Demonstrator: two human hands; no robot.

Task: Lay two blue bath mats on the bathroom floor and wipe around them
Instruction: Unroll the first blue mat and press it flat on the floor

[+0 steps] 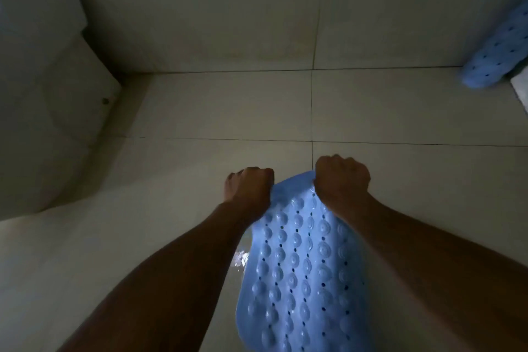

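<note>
Nearest the camera, two bare forearms reach forward and down, and between them hangs a blue bath mat, its face covered in rows of raised bumps and small dark holes. The mat runs from the bottom edge of the view up to the hands and is lit brighter than the rest of the dim room. The left hand is a closed fist on the mat's upper left corner, and the right hand is a closed fist on the upper right corner, so both are clamped on its top edge with a short stretch of mat arched between them. Just left of the mat, a small wet patch glints on the floor, which is laid with large pale tiles and thin dark joints. Further off to the left stands a white toilet, its base meeting the floor beside the wall. At the far right edge a second blue mat leans up against the wall, its lower end touching the floor, with something white just beside it, cut off by the frame.
</note>
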